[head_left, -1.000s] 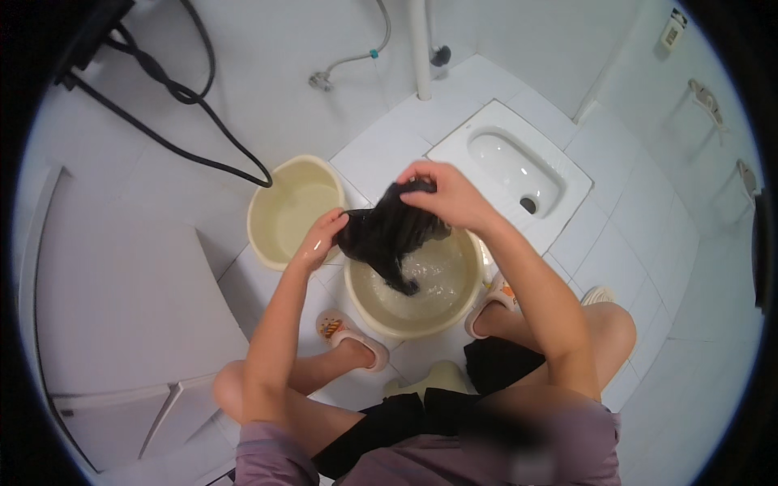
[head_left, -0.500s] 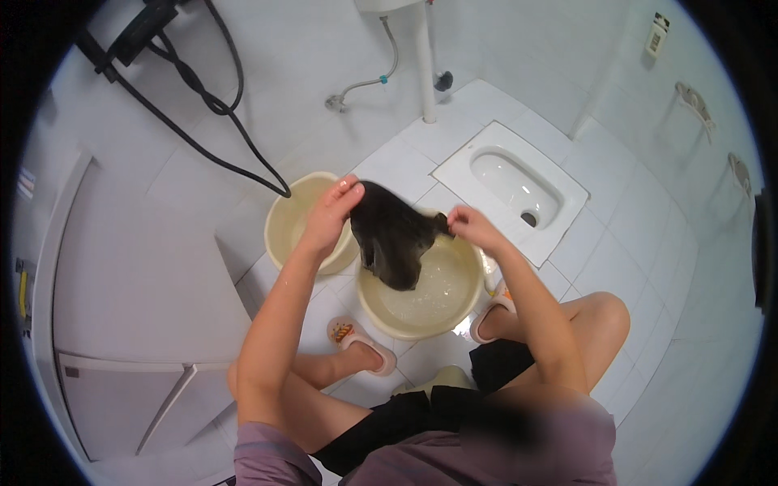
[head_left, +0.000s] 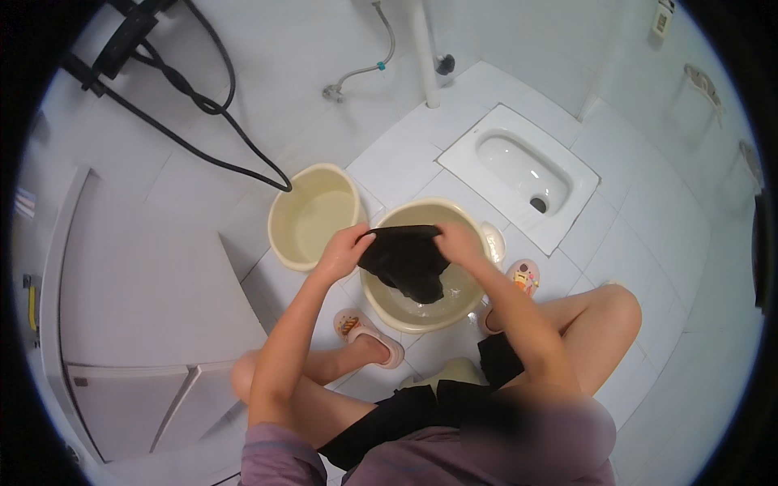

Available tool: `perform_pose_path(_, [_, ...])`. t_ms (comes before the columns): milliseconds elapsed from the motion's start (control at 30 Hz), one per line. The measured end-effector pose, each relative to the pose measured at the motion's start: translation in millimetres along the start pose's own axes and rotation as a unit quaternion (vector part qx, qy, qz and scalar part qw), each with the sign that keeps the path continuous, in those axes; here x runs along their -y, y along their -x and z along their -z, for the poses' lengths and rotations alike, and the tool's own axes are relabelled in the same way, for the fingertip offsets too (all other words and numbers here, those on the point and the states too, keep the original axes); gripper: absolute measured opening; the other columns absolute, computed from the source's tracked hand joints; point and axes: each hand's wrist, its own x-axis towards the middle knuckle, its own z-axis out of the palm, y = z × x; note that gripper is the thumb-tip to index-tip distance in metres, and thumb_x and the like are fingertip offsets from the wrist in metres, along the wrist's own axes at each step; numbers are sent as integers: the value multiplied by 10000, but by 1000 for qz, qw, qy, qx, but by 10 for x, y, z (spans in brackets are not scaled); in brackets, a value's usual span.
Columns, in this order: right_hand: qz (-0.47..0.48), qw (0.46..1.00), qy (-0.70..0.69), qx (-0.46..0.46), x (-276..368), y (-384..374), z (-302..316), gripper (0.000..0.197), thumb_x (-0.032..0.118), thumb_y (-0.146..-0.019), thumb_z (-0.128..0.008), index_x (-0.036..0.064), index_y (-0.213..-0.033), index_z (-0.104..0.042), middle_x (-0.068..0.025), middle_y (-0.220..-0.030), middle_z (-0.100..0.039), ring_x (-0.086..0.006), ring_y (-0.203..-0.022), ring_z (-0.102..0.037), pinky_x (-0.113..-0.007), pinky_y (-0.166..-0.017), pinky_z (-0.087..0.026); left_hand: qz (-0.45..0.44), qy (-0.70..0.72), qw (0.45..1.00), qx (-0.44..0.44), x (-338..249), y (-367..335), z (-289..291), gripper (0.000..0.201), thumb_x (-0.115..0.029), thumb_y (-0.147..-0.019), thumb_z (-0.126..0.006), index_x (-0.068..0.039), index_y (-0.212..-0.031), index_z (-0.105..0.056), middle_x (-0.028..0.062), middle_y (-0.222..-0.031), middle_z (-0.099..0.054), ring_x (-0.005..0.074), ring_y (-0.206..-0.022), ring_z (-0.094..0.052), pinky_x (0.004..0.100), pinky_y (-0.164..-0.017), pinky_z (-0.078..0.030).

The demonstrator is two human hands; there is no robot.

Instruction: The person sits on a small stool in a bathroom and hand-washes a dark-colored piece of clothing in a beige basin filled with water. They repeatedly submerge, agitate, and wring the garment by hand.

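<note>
Shallow, lightly bubbled water is held in a cream basin (head_left: 415, 326) under both hands, while pale, clear liquid seems to be held in a second basin (head_left: 278, 231) just beyond and left of the left hand (head_left: 344, 253). Over the nearer basin, a black cloth (head_left: 405, 263) is hung between the hands, its upper edge pinched by the left hand and the right hand (head_left: 460, 247); since half a second ago, the left hand has been lowered and that edge drawn nearly level
</note>
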Motion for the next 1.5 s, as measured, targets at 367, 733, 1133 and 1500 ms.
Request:
perform_pose_path(367, [176,980,-69,-65,738,310,951,163,75,-732,-463,35,-833,-586,-112,-701,-564,-248,-638,-531,-334,-611,-438,-137,-55,983,-113,267,107,-651,488,-238,-729,-646,-78,-1170,-510,151,-1039,-587,295,-935,-566,360,-817,-442])
perform_pose_path(733, [238,938,-248,-51,1427,362,1729,151,65,-744,-443,-14,-840,-529,-122,-724,-552,-194,-686,-541,-299,-654,-442,-20,122,990,72,-199,-40,-597,438,-313,-661,-688,-34,-986,-596,178,-900,-620,301,-828,-596,373,-738,-457])
perform_pose_path(1133, [51,997,36,46,-191,249,443,234,183,-736,-500,3,-855,-590,-245,-833,-582,-406,-808,-558,-450,-737,-451,73,-60,965,245,747,411,-884,464,-307,-605,-707,-47,-970,-584,173,-886,-617,304,-834,-590,380,-738,-459])
perform_pose_path(1500, [238,903,-174,-313,1916,-29,2755,261,183,-784,-497,13,-951,-603,-146,-797,-628,-215,-744,-592,-305,-695,-442,52,-186,972,-132,-1052,129,1525,366,-358,-675,-655,-31,-837,-631,125,-675,-602,228,-670,-601,355,-618,-459])
